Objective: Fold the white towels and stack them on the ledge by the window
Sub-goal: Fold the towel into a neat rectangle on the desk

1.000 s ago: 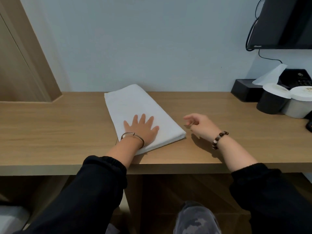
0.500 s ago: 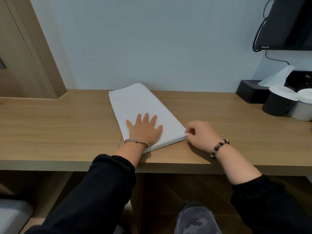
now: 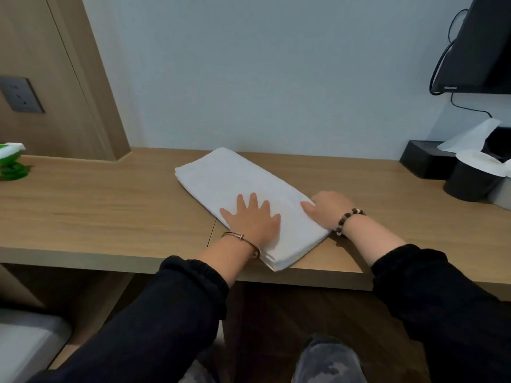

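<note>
Towel (image 3: 249, 183), white and folded into a long narrow rectangle of several layers, lies flat on the wooden desk (image 3: 110, 211), set at a slant: its far end is near the wall, left of its near end, and its near corner reaches almost to the desk's front edge. The left hand (image 3: 253, 221) rests palm down on the near half of the towel, fingers straight and spread, pressing the cloth flat; a thin metal bangle (image 3: 242, 239) circles that wrist. The right hand (image 3: 330, 210) is at the towel's right long edge, thumb laid on top of the cloth and fingers curled out of sight at the edge, so it appears to pinch that edge; a bead bracelet (image 3: 349, 220) sits on its wrist. Both arms wear black sleeves. At the far right of the desk stand a black tissue box (image 3: 424, 158) and a black cup (image 3: 470, 183), with a dark screen (image 3: 481, 51) on the wall above. A green object (image 3: 11, 167) sits at the far left, below a wall socket (image 3: 20, 94).
</note>
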